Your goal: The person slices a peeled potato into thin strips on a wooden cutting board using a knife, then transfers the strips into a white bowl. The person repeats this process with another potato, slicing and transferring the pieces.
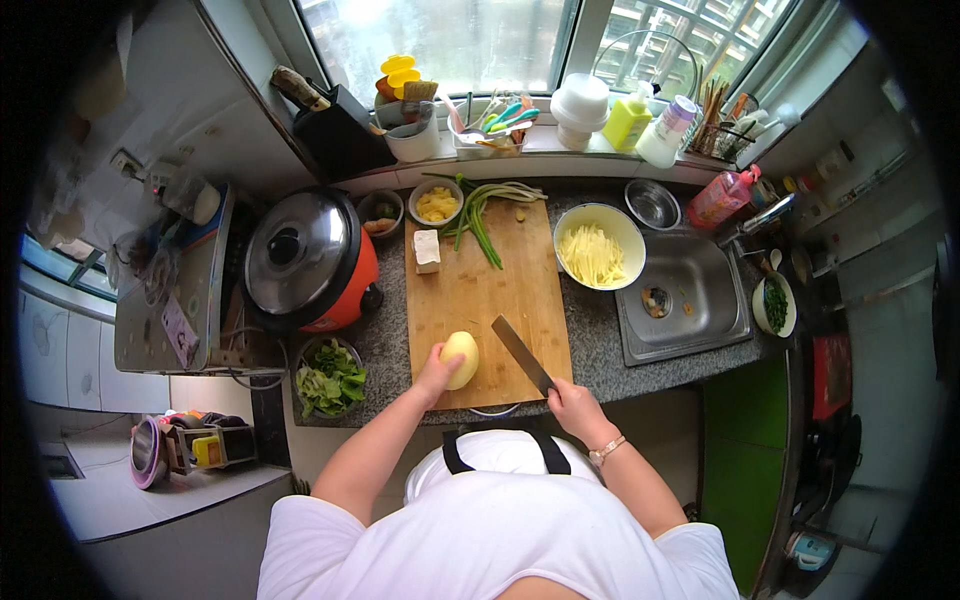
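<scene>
My left hand (435, 375) grips a peeled potato (461, 360) over the near left part of a wooden cutting board (450, 300). In my right hand (574, 405) is the handle of a kitchen cleaver (523, 355), its blade pointing up and left over the board, apart from the potato. A white block of tofu (427, 251) sits at the board's left edge. Green onions (480, 217) lie across its far end, near a small pale piece (520, 215). Right of the board, a bowl (639, 259) holds yellow shreds.
An orange electric cooker (349, 281) and a bowl of leafy greens (330, 379) stand left. Small bowls, one with yellow pieces (436, 205), are behind the board. A steel sink (705, 285) is right, beside a bowl of chopped greens (775, 304). A knife block (341, 135) stands by the window.
</scene>
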`<move>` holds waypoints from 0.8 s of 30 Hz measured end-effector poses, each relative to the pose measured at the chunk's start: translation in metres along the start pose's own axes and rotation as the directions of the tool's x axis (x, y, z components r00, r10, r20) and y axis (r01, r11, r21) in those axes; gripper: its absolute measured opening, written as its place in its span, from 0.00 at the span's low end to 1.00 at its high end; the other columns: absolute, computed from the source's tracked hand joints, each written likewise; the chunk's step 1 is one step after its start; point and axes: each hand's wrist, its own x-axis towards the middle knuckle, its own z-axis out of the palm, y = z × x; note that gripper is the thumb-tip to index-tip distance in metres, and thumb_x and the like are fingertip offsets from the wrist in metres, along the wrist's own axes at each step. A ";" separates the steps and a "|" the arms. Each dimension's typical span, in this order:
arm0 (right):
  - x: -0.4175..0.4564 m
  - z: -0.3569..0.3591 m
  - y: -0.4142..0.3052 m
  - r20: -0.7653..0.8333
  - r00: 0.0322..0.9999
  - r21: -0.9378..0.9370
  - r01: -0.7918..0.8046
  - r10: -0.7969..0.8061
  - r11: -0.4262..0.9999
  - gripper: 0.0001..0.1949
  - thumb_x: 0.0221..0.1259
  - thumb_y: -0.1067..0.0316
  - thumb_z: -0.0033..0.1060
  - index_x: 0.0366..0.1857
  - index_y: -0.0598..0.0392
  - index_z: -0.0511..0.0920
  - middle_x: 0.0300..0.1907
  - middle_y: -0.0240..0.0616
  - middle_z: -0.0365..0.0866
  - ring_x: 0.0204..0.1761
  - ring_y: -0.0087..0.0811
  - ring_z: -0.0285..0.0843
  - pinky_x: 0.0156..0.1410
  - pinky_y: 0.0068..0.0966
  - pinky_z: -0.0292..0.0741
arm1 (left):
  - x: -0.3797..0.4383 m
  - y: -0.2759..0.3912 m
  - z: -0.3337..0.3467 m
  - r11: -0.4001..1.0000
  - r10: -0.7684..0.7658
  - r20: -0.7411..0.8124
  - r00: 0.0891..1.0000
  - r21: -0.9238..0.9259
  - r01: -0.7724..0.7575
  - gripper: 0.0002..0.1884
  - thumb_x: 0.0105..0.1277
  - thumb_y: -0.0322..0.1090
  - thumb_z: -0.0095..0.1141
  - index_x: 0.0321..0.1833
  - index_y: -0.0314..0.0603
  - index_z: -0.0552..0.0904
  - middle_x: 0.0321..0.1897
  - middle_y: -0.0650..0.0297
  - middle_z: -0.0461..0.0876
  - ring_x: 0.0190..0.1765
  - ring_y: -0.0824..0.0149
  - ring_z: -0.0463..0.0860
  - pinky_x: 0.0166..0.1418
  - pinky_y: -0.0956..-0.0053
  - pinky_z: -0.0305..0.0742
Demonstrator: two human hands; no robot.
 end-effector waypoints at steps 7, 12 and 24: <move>-0.006 -0.005 -0.001 0.003 1.000 0.011 -0.020 0.020 1.000 0.07 0.69 0.66 0.55 0.42 0.57 0.80 0.30 0.58 0.83 0.35 0.60 0.82 0.40 0.52 0.77 | 0.008 -0.009 -0.034 0.841 -0.240 0.380 0.894 -0.378 0.386 0.29 0.69 0.52 0.63 0.68 0.48 0.71 0.55 0.59 0.80 0.49 0.59 0.85 0.45 0.71 0.85; -0.008 -0.006 0.003 0.018 1.000 -0.006 -0.016 0.016 1.000 0.08 0.70 0.65 0.54 0.42 0.56 0.80 0.31 0.58 0.83 0.36 0.60 0.82 0.41 0.52 0.77 | 0.004 0.013 -0.026 0.945 -0.283 0.211 0.936 0.225 0.236 0.36 0.61 0.49 0.74 0.67 0.47 0.69 0.54 0.59 0.80 0.51 0.65 0.83 0.46 0.70 0.83; -0.001 -0.007 -0.003 0.107 0.994 -0.076 0.013 -0.005 0.997 0.10 0.71 0.63 0.52 0.45 0.55 0.81 0.37 0.56 0.85 0.41 0.58 0.83 0.47 0.50 0.79 | -0.029 0.029 -0.008 0.350 0.475 0.159 0.865 0.869 -0.351 0.33 0.57 0.47 0.73 0.65 0.46 0.78 0.68 0.51 0.67 0.72 0.47 0.63 0.78 0.57 0.61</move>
